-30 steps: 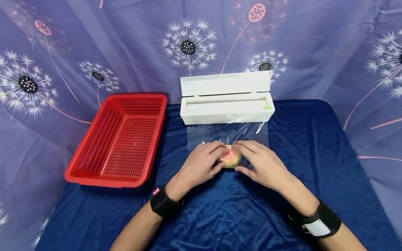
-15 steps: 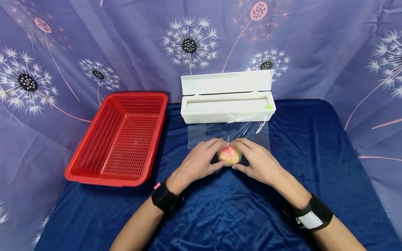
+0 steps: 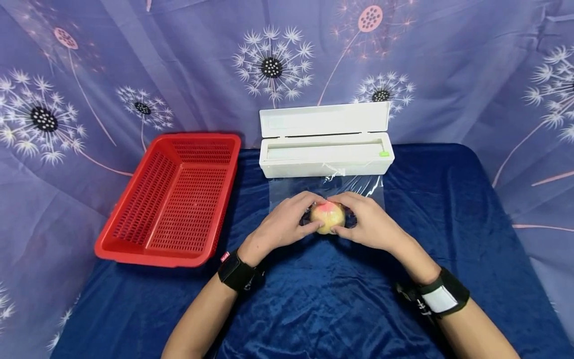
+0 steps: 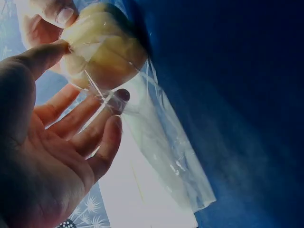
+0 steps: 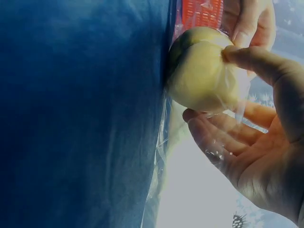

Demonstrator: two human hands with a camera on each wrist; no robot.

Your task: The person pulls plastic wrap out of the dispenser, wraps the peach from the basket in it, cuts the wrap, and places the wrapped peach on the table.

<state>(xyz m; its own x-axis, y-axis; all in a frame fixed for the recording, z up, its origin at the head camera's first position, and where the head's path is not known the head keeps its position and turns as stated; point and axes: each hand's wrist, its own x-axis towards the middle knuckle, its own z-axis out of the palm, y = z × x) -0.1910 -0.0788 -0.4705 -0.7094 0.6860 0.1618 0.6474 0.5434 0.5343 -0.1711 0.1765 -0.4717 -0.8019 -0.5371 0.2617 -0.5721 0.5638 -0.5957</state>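
Observation:
A yellow and pink peach (image 3: 328, 219) sits at the near end of a sheet of clear plastic wrap (image 3: 287, 188). My left hand (image 3: 283, 225) holds its left side, thumb on the near face and fingers over the far side. From the right, my right hand (image 3: 375, 224) grips it the same way. Creased film clings to the peach (image 4: 105, 54) in the left wrist view. Film also lies over the peach (image 5: 204, 71) in the right wrist view, where the right thumb presses on it.
Behind the hands stands a white wrap dispenser box (image 3: 325, 170), lid raised, with a green slider (image 3: 384, 154) at its right end; the film runs out from its front. A red plastic basket (image 3: 188, 209) is at the left on the blue cloth (image 3: 314, 299).
Both hands have shifted slightly toward the box with the peach. The peach has turned away from me: its pink patch now sits at the far top, and less film shows before the box.

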